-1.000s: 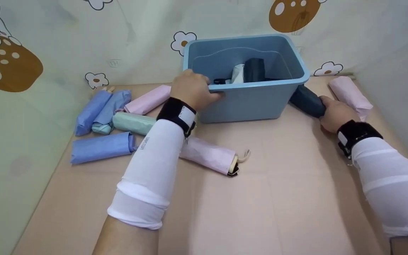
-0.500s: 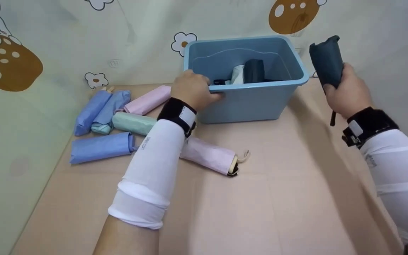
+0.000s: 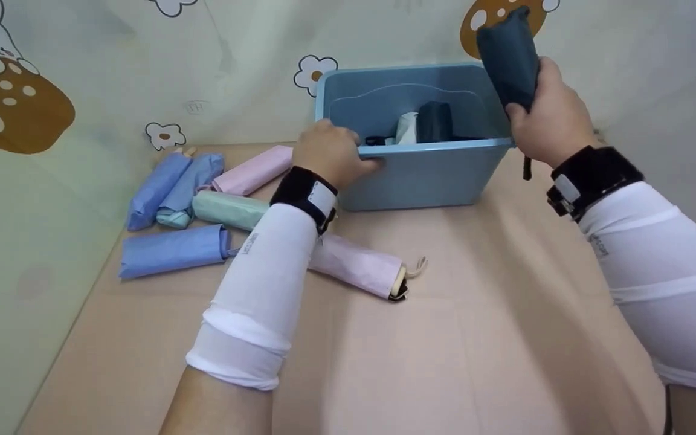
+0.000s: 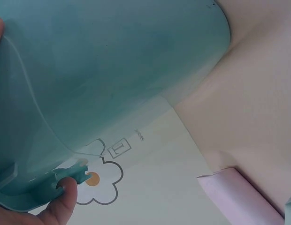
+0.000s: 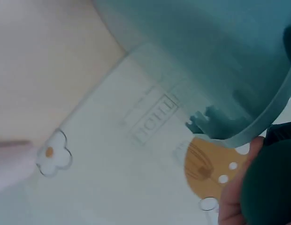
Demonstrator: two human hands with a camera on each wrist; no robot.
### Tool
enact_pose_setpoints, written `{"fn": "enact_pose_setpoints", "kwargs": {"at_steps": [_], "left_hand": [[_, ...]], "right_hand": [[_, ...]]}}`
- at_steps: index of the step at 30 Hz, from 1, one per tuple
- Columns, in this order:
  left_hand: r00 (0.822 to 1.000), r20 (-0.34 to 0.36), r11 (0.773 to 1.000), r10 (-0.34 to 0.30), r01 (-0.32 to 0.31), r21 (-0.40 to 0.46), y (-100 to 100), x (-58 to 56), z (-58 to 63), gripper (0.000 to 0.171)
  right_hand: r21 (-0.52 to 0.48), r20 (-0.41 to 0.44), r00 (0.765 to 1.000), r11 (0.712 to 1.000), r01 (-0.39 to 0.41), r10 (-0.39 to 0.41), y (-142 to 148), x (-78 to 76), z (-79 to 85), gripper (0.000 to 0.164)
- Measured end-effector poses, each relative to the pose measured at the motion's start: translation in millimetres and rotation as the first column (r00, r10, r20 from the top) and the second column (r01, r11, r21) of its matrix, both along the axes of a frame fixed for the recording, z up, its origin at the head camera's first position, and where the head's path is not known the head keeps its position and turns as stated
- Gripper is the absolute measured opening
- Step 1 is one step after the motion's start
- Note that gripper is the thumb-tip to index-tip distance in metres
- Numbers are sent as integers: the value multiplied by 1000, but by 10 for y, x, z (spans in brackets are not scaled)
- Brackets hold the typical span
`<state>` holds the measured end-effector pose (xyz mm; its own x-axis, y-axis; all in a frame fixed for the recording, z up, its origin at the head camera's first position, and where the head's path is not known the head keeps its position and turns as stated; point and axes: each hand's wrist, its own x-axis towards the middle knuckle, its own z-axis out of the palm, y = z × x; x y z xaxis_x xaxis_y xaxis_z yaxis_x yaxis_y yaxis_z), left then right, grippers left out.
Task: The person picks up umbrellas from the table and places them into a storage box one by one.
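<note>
My left hand (image 3: 327, 151) grips the front-left rim of a light blue plastic bin (image 3: 414, 178), its thumb pointing right. In the left wrist view, its fingers (image 4: 65, 199) curl over the rim. My right hand (image 3: 556, 118) holds a dark navy folded umbrella (image 3: 510, 57) by its lower part. That umbrella stands nearly upright, above and in front of the bin's right rim, with a short strap hanging below the hand. Inside the bin are another dark folded umbrella (image 3: 434, 121) and a whitish wrapped one (image 3: 407, 127).
Left of the bin lie several sleeved folded umbrellas: blue (image 3: 173, 251), green (image 3: 227, 208) and pink (image 3: 254, 171). A pale pink one (image 3: 360, 266) lies in front, partly behind my left forearm. A printed cloth wall (image 3: 239, 72) rises behind the bin.
My right hand has lifted the dark umbrella off the table at the bin's right side, then carried it up and left over the bin's right rim. My left hand stays on the rim.
</note>
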<state>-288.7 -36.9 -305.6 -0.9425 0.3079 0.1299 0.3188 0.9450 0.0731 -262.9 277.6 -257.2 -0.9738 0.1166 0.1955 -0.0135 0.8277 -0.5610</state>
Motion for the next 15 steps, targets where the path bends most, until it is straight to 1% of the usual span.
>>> {"fn": "enact_pose_setpoints", "kwargs": {"at_steps": [3, 7, 11, 13, 15], "left_hand": [[1000, 4, 1000, 2, -2, 1, 3, -5, -1, 57], [1000, 4, 1000, -2, 2, 3, -5, -13, 4, 58], [1000, -1, 1000, -7, 7, 9, -6, -12, -4, 60], [1000, -8, 1000, -11, 11, 11, 8, -9, -7, 59], [1000, -16, 1000, -22, 22, 19, 28, -7, -6, 58]], "right_hand": [[-19, -3, 1000, 1000, -22, 22, -193, -74, 53, 69], [-46, 34, 997, 997, -65, 66, -490, -195, 70, 71], [-91, 71, 992, 991, -95, 102, -804, -329, 22, 74], [-118, 98, 990, 989, -93, 104, -937, -400, -19, 75], [-125, 125, 986, 988, -94, 110, -1025, -451, -59, 76]]}}
